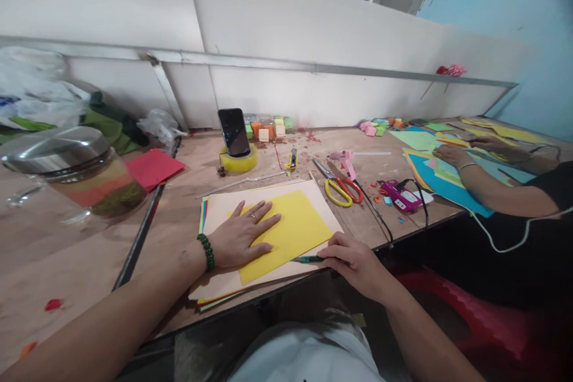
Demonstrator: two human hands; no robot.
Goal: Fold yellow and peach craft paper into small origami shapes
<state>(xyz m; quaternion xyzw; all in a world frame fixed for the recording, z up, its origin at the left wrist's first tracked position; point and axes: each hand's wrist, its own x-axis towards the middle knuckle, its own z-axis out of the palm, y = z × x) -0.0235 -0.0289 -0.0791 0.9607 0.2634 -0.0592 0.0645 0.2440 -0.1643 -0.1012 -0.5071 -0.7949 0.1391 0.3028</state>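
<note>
Under the right hand (pixel 351 262), the cutter's (pixel 308 259) handle is hidden.

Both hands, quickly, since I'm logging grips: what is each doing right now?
Left hand: open, fingers spread flat on the yellow sheet.
Right hand: closed on a slim green tool.

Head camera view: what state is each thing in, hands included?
Left hand: flat, fingers spread.
Right hand: closed on green tool.
Yellow sheet: flat, under left hand.
Phone: propped up, screen dark.
Tape roll: lying flat.
Glass jar: metal lid on.
Scissors: lying down, unheld.
Glue gun: on or off, cannot tell.
</note>
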